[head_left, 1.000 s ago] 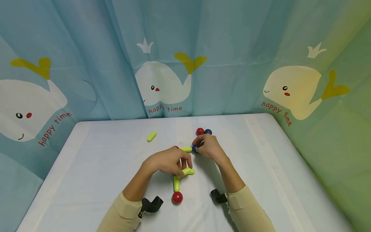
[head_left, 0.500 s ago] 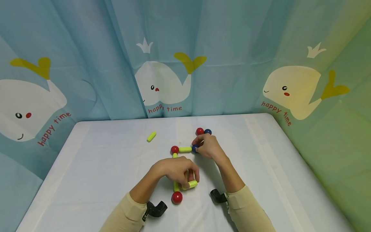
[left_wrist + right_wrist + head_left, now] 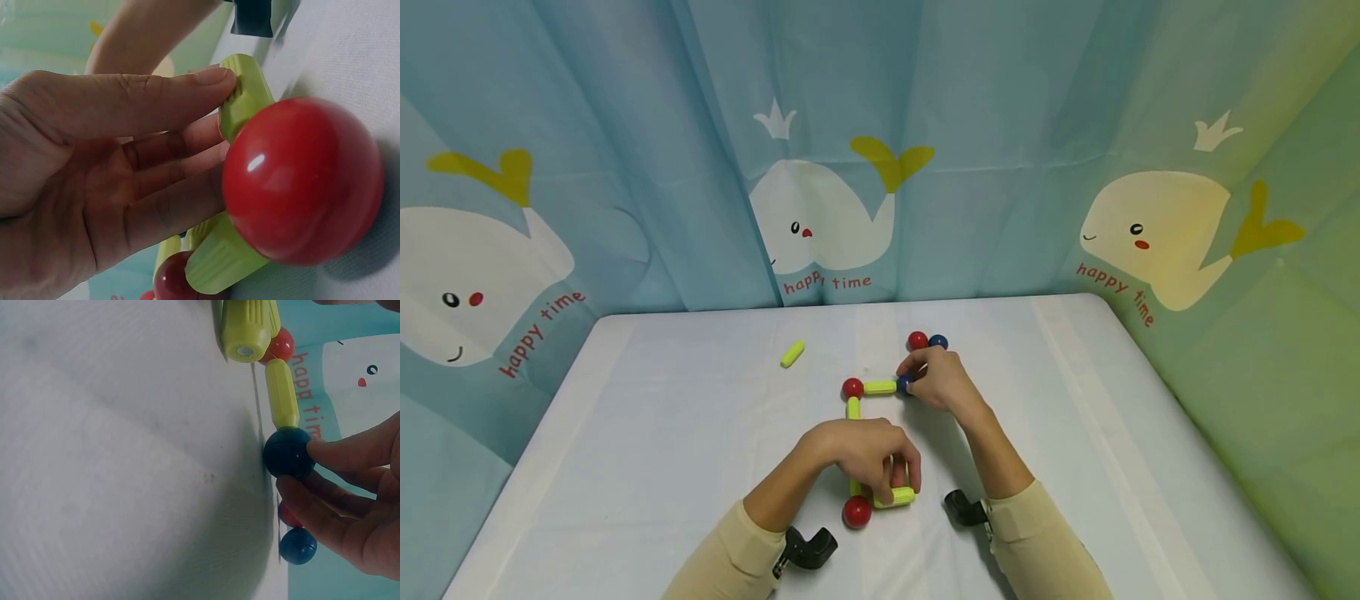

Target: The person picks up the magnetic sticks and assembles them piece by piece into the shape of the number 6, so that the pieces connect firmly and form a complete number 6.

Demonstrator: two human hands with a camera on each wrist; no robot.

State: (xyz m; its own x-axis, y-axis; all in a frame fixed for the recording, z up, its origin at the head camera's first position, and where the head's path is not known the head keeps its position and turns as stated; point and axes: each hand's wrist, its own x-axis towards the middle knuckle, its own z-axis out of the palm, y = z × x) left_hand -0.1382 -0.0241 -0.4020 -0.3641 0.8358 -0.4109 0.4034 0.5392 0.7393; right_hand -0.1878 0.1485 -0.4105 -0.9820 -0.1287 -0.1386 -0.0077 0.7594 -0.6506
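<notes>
While my right grip (image 3: pixel 942 379) pinches the blue ball (image 3: pixel 902 385) ending a seemingly joined chain (image 3: pixel 880 387), my left grip (image 3: pixel 872 450) pinches a stick (image 3: pixel 901 497) beside its front red ball (image 3: pixel 856 512), join unclear; one loose stick (image 3: pixel 792 354) lies unused toward the surface's back edge (image 3: pixel 730 310).

Yel.-grn. rod (image 3: pixel 905 496) is pinched by L hand (image 3: pixel 872 454), approx. horiz., beside near red ball (image 3: pixel 857 512). Blue ball (image 3: pixel 289 453), pinched by R hand (image 3: pixel 943 382), touches 2nd rod (image 3: pixel 880 387).

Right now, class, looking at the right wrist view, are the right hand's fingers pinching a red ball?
No, the right hand pinches a blue ball at the end of a yellow-green rod.
</notes>
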